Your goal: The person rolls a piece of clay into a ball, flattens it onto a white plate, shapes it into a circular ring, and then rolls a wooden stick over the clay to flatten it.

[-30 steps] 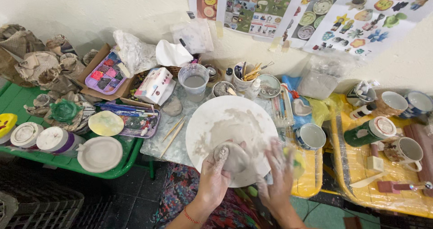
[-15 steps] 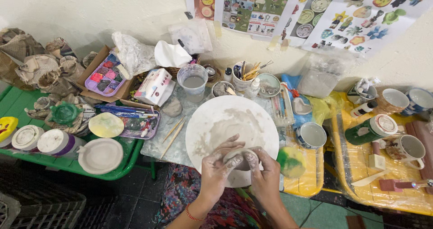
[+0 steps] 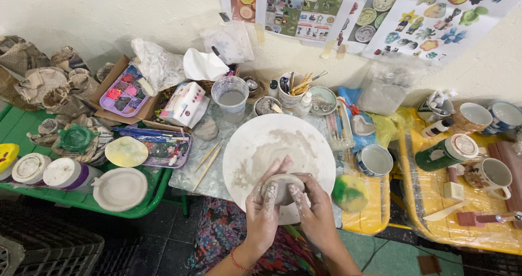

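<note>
A second ago the left hand (image 3: 265,213) lay flat on the round white clay-smeared board (image 3: 278,157) and the right hand (image 3: 315,213) rested beside it with fingers spread. Half a second ago the two hands had already closed in on the small grey lump of wet clay (image 3: 283,188). Now both hands have drawn nearer to the body, to the board's near edge, and the lump sits raised between them.

The left fingers (image 3: 270,191) curl around the lump's left side, close together, with the thumb lying up over its top edge. The right fingers (image 3: 298,191) press against its right side, also close together and smeared with pale slip. Both hands cup the lump; neither is spread wide. Whether the lump touches the board beneath cannot be told.

The board lies on the desk (image 3: 190,181), whose top is covered in clear plastic. Just right of the right hand is a round yellow and green sponge (image 3: 350,192). Behind the board stands a clear plastic cup of cloudy water (image 3: 231,98), and two thin wooden sticks (image 3: 208,159) lie to the board's left.
</note>
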